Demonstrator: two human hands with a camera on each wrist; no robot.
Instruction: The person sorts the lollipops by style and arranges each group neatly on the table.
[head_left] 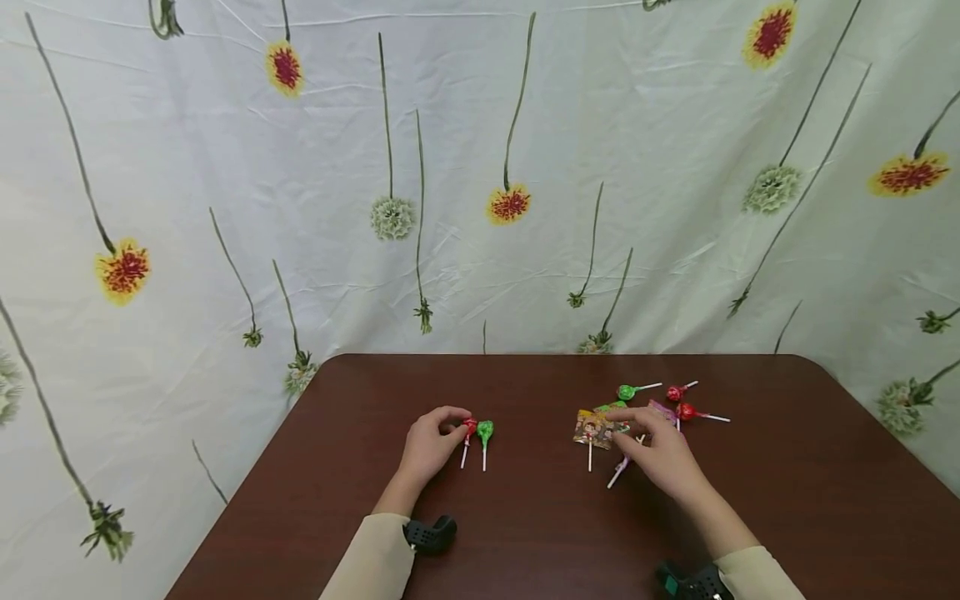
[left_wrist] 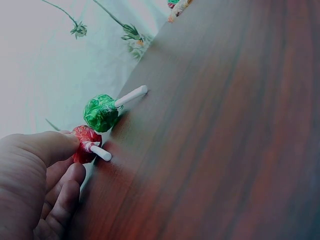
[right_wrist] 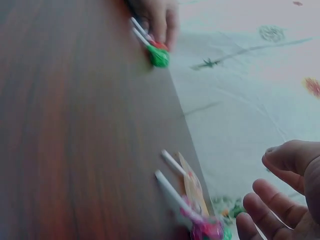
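Note:
My left hand (head_left: 431, 446) pinches the head of a red lollipop (left_wrist: 88, 140) between thumb and fingers, its white stick toward me. Right beside it on the table lies a green lollipop (head_left: 485, 432), stick also toward me. Over a loose group of sweets on the right, my right hand (head_left: 663, 454) has its thumb and fingers apart and nothing between them. Closest to it are a lollipop in a flat yellow wrapper (head_left: 587, 427) and a purple-pink lollipop (right_wrist: 205, 229). The hand partly hides the group in the head view.
Behind the right hand lie another green lollipop (head_left: 627, 392), a small red lollipop (head_left: 675, 392), a larger red one (head_left: 686, 411) and a pink-purple wrapper (head_left: 660, 409). All rest on a dark brown table (head_left: 525, 533). A white flowered cloth (head_left: 465, 275) hangs beyond its far edge.

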